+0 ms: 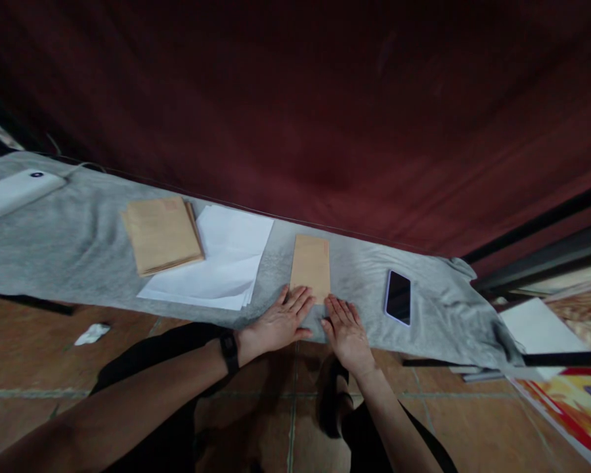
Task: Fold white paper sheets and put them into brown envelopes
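Flatly, both hands, grip wide, touch an envelope on grey cloth above tiles.

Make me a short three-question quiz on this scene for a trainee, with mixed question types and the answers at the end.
1. True or false: the phone lies nearer the right hand than the left hand.

2. Fill in the blank: the single brown envelope lies between the white sheets and the ____.

3. Multiple choice: where are the fingertips of both hands?
A) On the phone's screen
B) At the near end of the single brown envelope
C) On the far edge of the white sheets

Key:
1. True
2. Phone
3. B
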Tool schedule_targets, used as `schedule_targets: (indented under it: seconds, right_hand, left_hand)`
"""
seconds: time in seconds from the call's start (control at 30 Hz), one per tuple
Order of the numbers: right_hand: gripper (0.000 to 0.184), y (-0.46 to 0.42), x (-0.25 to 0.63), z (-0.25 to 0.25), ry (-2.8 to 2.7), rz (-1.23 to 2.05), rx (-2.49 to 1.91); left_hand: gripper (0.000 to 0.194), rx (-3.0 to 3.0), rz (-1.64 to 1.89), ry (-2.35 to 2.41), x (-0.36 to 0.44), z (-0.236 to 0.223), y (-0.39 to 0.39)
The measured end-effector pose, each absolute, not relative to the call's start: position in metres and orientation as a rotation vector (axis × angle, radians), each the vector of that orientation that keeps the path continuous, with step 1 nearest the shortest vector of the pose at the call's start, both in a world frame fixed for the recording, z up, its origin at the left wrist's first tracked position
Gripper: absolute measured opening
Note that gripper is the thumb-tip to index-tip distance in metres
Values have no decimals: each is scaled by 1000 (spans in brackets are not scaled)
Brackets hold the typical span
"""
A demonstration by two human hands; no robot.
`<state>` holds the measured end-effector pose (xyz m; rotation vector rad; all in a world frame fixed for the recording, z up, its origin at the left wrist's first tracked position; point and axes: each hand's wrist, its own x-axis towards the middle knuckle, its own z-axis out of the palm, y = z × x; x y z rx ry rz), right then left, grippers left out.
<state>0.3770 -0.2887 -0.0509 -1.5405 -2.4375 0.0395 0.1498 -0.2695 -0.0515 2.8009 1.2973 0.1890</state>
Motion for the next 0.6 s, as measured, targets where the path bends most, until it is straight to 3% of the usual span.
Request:
schedule_targets:
  seconds: [0.3, 0.6]
  right_hand:
    - [40, -278, 362, -52, -2088, 202, -1770]
    - [18, -246, 354, -51, -1533, 685, -1727]
  left_hand:
    - [71, 2806, 329, 1333, 152, -65, -266]
    - [66, 2778, 616, 1417, 158, -84, -261]
